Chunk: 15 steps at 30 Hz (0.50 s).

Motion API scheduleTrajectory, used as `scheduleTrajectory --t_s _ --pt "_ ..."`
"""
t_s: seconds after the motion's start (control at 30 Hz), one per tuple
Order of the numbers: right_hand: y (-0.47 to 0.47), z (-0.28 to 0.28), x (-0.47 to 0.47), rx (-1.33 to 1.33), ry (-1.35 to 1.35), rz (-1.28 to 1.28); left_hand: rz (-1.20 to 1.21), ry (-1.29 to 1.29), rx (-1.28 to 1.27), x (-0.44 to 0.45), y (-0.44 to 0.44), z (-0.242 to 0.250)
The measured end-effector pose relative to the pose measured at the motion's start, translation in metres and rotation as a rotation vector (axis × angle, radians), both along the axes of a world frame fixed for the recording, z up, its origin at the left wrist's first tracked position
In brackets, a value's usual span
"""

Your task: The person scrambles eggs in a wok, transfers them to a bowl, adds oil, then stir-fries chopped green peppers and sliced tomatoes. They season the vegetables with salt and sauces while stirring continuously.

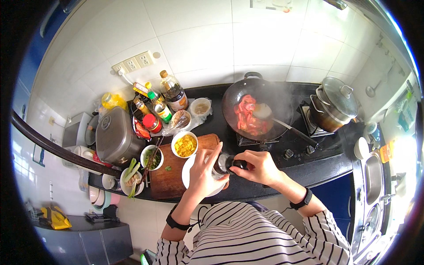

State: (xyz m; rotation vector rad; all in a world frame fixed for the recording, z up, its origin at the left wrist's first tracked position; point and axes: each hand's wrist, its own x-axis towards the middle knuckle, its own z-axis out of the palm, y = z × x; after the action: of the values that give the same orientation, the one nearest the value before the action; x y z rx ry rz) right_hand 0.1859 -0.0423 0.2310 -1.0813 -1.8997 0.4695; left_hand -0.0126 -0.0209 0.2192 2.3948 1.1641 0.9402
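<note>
My left hand (pixel 202 174) is wrapped around the clear body of a seasoning grinder or small jar (pixel 224 161), which lies tilted on its side. On its black end, the fingers of my right hand (pixel 261 167) are closed. Under both hands a white plate (pixel 188 170) rests partly on a wooden cutting board (pixel 165 180); my left hand hides much of it. Just beyond sits a white bowl of scrambled egg (pixel 185 145). A steaming wok (pixel 232 112) on the stove holds cut tomatoes (pixel 248 112) and a spatula (pixel 281 123) leaning on its rim.
Left of the board stand a bowl of chopped greens (pixel 147 158) with chopsticks (pixel 150 165) across it, and a bowl with scallions (pixel 131 172). Behind are several sauce bottles (pixel 174 92) and a rice cooker (pixel 117 135). A lidded pot (pixel 331 106) occupies the right burner; a sink (pixel 374 179) lies far right.
</note>
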Motion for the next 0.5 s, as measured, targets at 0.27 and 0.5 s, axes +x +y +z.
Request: scheduleTrajectory --t_s 0.27,0.5 --pt "0.007 -0.015 0.023 -0.556 0.697 -0.182 0.028 -0.127 0.031 -0.004 0.002 -0.003" --pt "0.008 -0.015 0.037 -0.515 0.760 -0.174 0.008 -0.227 0.009 -0.006 0.003 -0.003"
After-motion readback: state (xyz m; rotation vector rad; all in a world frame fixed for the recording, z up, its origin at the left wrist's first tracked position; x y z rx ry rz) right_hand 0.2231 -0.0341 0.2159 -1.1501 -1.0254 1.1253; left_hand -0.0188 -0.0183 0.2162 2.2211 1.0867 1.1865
